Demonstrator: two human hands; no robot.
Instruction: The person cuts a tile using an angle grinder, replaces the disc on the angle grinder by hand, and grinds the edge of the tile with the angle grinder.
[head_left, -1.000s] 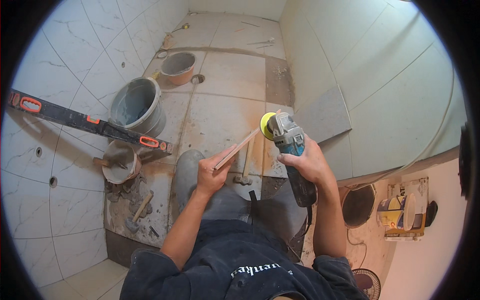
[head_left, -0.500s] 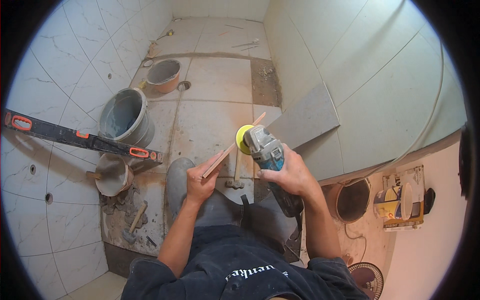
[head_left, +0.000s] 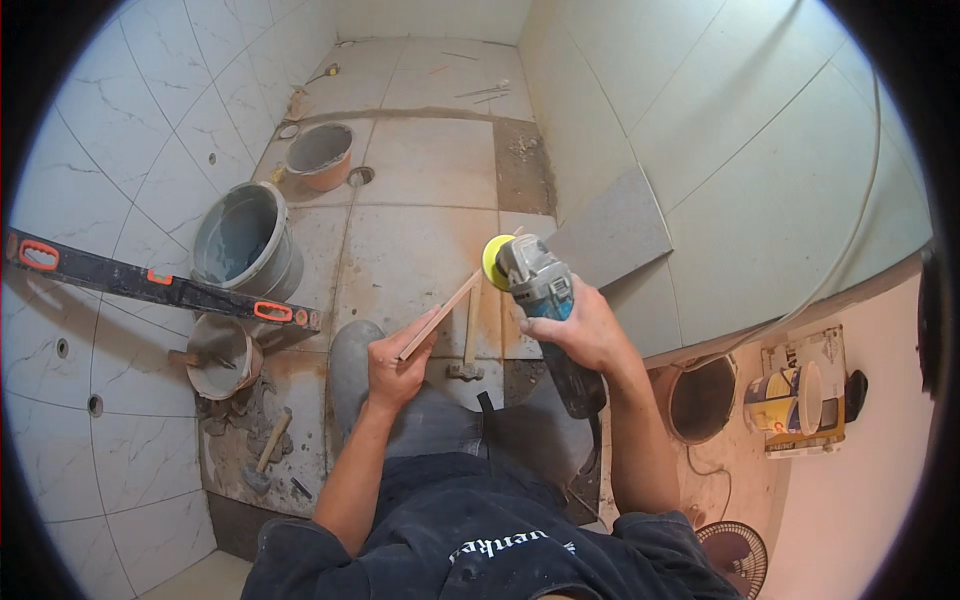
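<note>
Left hand (head_left: 393,368) grips thin strip (head_left: 440,316), right hand (head_left: 592,328) clasps grinder (head_left: 540,280), yellow disc (head_left: 491,262) at strip's 1 o'clock end, contact unclear.

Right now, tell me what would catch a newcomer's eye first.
Probably the bright yellow round disc on the black, grey and blue power tool in the right hand, near the centre. Next, the thin pinkish strip in the left hand, then the long black-and-orange spirit level at far left.
</note>
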